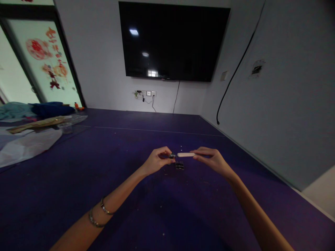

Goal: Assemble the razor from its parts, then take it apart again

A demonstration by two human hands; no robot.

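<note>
Between thumb and fingers, my left hand (157,160) pinches a small dark object with a shiny part (172,156), too small to name. My right hand (212,159) holds a flat, pale stick with a rounded end (185,154), like a wooden craft stick. The stick lies level and points left, its tip close to the small dark object; whether they touch I cannot tell. Just below the stick, a small black item (179,165) with pale marks rests on the purple surface (162,216). Two bracelets (96,219) circle my left forearm.
White plastic sheeting (31,146), a flattened brown strip (39,124), a clear cup (66,128) and dark blue cloth (53,109) lie at the left. A television (175,42) hangs on the far wall. A black cable (232,75) dangles along the right wall. Tiny pale crumbs dot the surface.
</note>
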